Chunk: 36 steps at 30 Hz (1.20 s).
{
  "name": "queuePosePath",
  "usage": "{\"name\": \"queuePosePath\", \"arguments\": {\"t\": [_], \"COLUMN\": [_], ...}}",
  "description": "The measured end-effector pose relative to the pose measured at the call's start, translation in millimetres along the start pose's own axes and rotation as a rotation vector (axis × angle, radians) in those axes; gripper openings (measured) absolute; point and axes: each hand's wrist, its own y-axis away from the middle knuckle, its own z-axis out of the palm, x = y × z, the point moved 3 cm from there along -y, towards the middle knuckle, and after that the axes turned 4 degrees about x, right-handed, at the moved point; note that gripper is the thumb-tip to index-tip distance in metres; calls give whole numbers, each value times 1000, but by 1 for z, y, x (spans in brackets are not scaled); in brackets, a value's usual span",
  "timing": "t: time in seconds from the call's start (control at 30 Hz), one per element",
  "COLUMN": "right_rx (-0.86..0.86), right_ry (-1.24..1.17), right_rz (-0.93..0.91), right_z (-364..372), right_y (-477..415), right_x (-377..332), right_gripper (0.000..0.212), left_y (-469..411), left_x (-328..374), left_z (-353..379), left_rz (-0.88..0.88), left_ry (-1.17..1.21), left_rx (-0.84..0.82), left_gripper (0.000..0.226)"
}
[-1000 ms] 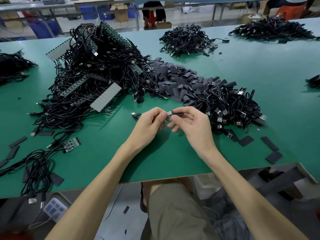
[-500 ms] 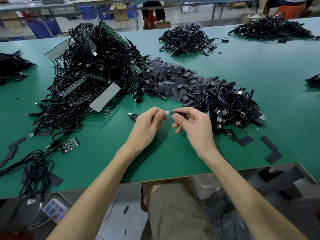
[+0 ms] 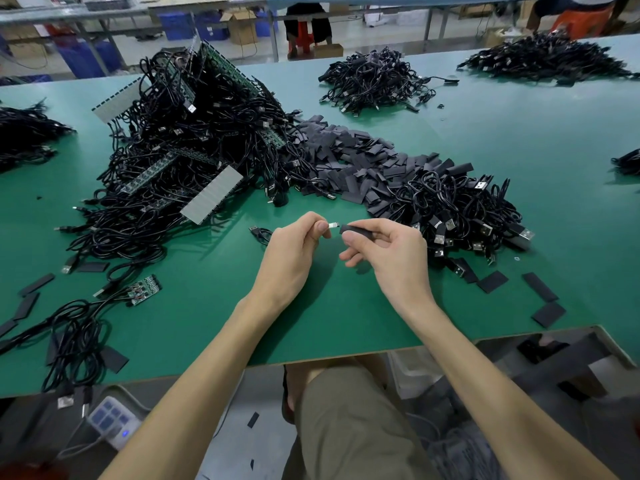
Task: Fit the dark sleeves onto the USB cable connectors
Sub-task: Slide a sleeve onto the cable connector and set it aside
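Beyond the left hand [image 3: 294, 251] rises a tall tangle of black cables [image 3: 194, 140] threaded with green circuit strips. It runs into a drift of loose flat sleeves [image 3: 349, 157] straight ahead of both hands. Just to the right of the right hand [image 3: 391, 258] lies a lower heap of coiled cables [image 3: 457, 209] with silver plugs showing, close to the knuckles. A single cable end [image 3: 259, 233] lies just left of the left hand.

The left hand pinches a connector [image 3: 333, 225] between thumb and forefinger, its metal tip pointing right. The right hand pinches a dark sleeve [image 3: 353, 229], whose open end sits just beside that tip – whether they touch cannot be told. Both are held above the table [image 3: 346, 323], between the hands.

Bare green surface lies beneath the wrists and back to the near edge – the forearms cross it. A few stray sleeves [image 3: 491, 281] lie near that edge, right of the right hand, and a small circuit board [image 3: 144, 289] lies well to the left.

The sleeves are matte, flat and rectangular; the tabletop is smooth.
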Motion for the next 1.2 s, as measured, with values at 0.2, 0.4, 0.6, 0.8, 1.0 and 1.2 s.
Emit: {"name": "queuePosePath", "arguments": {"t": [0.2,0.4,0.6,0.8,1.0,1.2], "right_rx": [4,4,-4,4,-68,-75], "right_ry": [12,26,66,115,194,196], "right_rz": [-4,-13,-16,-19,-55,-89], "right_z": [1,0,0,0,2,4], "right_y": [1,0,-1,0,3,4], "right_x": [-1,1,4,6,5,2], "right_gripper": [12,11,11,14,11,12], "left_y": [0,0,0,0,-1,0], "left_x": [4,4,3,0,-4,-3], "left_z": [-1,-2,-1,0,-1,-1], "left_rz": [48,31,43,77,65,56], "left_ry": [-14,-19,-13,-44,-54,-57], "left_rx": [2,18,6,-19,5,-1], "left_gripper": [31,28,26,20,22,23]}}
